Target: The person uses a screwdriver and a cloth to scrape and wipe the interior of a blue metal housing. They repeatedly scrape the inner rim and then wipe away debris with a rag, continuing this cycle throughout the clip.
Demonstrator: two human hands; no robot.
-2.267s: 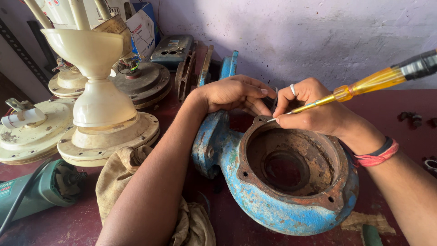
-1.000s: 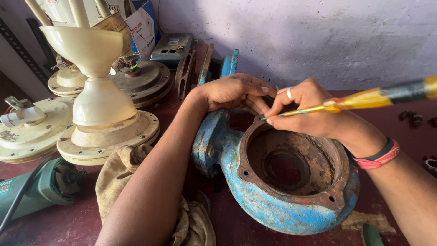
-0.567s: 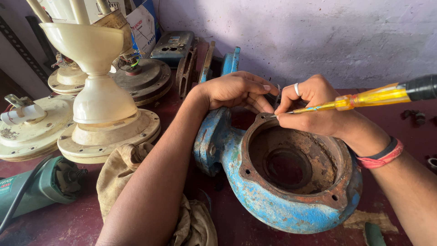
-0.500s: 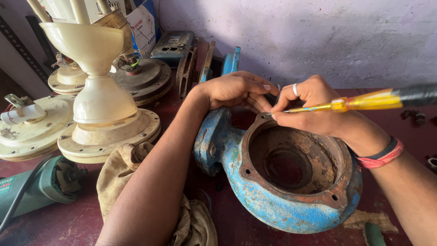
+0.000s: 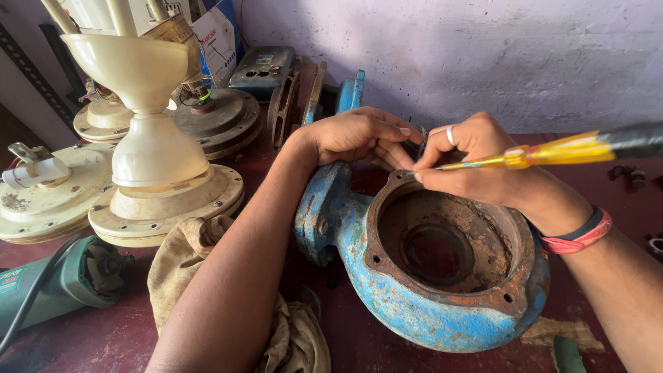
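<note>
While the head camera looks down on a dark red bench (image 5: pixel 124 338), a rusty blue pump casing (image 5: pixel 428 276) lies just right of the middle, its round open mouth facing up. The right hand (image 5: pixel 476 166) is closed around a yellow-handled screwdriver (image 5: pixel 552 150), whose thin shaft points left to the casing's far rim. The left hand (image 5: pixel 359 135) rests curled on that same rim, its fingertips (image 5: pixel 404 131) just beside the right hand's; whether it pinches anything I cannot tell. A tan rag (image 5: pixel 200 276) lies under the left forearm. Cream ceiling-fan housings (image 5: pixel 159 186) stand to the left, and a green angle grinder (image 5: pixel 55 287) lies at the near left edge
</note>
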